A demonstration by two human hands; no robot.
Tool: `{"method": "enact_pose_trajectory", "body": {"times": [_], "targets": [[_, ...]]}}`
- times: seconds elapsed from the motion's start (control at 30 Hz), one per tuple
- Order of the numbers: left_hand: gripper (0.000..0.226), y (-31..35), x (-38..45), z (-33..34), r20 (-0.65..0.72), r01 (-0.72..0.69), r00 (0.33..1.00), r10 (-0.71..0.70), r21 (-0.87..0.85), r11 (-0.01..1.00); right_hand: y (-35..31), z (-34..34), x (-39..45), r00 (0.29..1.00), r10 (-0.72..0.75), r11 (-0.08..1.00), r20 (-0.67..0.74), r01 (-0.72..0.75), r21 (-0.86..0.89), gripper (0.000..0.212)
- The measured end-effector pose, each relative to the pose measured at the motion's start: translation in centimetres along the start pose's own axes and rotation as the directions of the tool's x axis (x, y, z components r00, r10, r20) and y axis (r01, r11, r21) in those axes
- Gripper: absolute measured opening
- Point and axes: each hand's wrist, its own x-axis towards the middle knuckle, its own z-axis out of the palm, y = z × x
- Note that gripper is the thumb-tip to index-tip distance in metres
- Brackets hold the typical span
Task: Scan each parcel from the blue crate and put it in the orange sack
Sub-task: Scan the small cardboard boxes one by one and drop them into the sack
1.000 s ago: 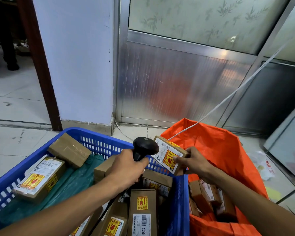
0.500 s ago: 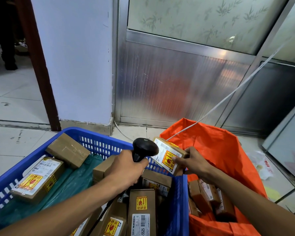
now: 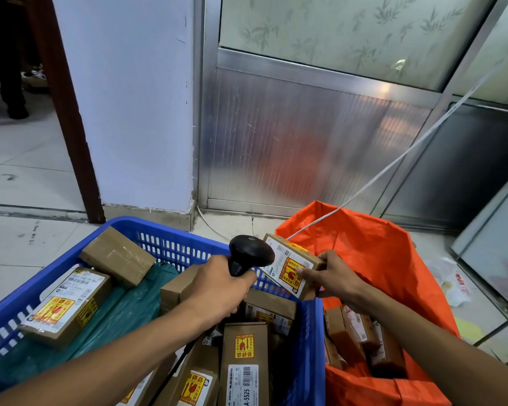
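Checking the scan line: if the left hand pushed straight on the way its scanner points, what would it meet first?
Most likely the parcel held by the right hand. The left hand aims the scanner at its label from very close; whether they touch is unclear.

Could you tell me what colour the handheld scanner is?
Black scanner, clearest in the head view.

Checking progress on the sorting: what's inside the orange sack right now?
Inside the orange sack lie several brown cardboard parcels, some with white labels, piled near its lower left side. The right forearm and sack folds cover part of them, so the full count is hidden.
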Motion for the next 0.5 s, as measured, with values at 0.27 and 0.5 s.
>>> {"method": "enact_pose_trajectory", "body": {"times": [0.27, 0.5], "targets": [[0.03, 0.1, -0.19, -0.08, -0.006, 0.0, 1.0, 0.0, 0.005, 1.0, 0.22, -0.03, 0.16, 1.0, 0.0, 1.0, 0.006, 0.0, 0.0, 0.043], [0.029, 0.21, -0.31, -0.22, -0.006, -0.003, 1.0, 0.003, -0.002, 1.0, 0.81, -0.3, 0.81, 1.0, 0.001, 1.0, -0.006, -0.001, -0.011, 0.042]]}}
